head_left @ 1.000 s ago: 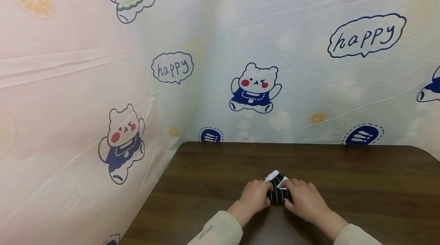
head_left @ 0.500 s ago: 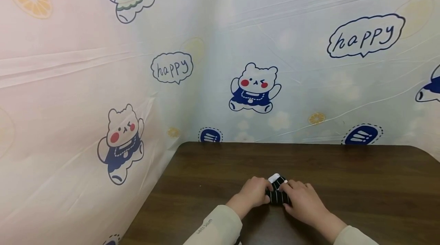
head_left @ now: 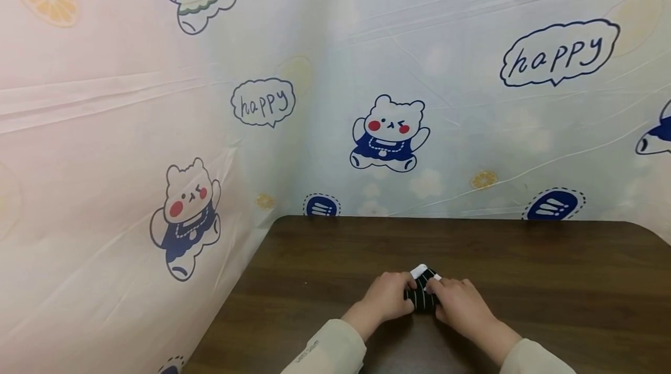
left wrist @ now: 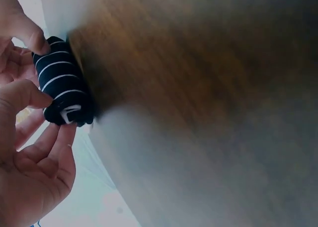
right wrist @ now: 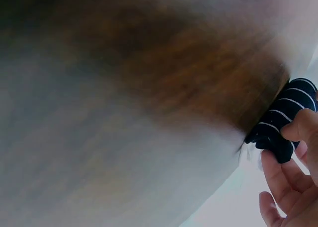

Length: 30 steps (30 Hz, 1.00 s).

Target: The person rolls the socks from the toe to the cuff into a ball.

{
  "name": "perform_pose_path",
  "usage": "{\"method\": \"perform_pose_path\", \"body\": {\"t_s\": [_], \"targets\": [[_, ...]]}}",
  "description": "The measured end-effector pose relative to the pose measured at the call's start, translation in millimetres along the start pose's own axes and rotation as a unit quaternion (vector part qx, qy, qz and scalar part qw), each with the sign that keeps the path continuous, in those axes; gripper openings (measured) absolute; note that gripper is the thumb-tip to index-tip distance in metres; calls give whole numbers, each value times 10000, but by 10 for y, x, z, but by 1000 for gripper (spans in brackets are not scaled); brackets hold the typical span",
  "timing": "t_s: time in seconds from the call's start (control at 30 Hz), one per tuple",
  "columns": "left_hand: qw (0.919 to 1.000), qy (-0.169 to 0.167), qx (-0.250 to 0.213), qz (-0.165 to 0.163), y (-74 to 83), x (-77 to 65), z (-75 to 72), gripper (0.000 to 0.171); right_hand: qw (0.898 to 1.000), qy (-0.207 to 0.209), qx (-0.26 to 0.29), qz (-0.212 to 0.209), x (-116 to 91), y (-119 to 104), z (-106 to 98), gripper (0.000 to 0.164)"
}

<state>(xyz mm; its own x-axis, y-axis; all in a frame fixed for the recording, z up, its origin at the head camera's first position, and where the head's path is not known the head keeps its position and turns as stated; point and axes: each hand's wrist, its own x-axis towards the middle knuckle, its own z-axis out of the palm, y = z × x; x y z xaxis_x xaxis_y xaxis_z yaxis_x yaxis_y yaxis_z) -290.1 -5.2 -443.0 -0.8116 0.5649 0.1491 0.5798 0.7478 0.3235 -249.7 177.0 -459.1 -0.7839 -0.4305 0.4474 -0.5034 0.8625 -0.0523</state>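
Striped cloth (head_left: 423, 299) lies between left fingers (left wrist: 66, 135) and right fingers (right wrist: 275, 172), both pinching its ends.

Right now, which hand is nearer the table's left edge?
Left. The left hand is right of that edge, holding the cloth; the right hand is farther right, across the cloth.
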Motion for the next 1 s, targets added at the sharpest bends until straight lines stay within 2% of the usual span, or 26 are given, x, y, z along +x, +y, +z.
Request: {"method": "perform_pose_path", "body": {"t_s": [0.17,0.37,0.5,0.67,0.83,1.0], "targets": [[9996,162,191,164,25,-53,12,27,9999,-79,115,69,14,12,23,27],[9971,332,549,413,75,-121,-7,30,9959,-596,459,508,33,11,-13,23],[9920,575,873,704,94,-148,-7,29,9923,-807,651,675,39,10,-47,21],[9832,828,1300,976,105,-158,16,26,9911,-830,747,730,37,6,-70,20],[9814,776,1442,997,108,-142,24,24,9913,-766,770,743,30,5,-64,22],[9832,655,1449,901,109,-100,28,26,9866,-807,968,1031,15,10,-51,21]]}}
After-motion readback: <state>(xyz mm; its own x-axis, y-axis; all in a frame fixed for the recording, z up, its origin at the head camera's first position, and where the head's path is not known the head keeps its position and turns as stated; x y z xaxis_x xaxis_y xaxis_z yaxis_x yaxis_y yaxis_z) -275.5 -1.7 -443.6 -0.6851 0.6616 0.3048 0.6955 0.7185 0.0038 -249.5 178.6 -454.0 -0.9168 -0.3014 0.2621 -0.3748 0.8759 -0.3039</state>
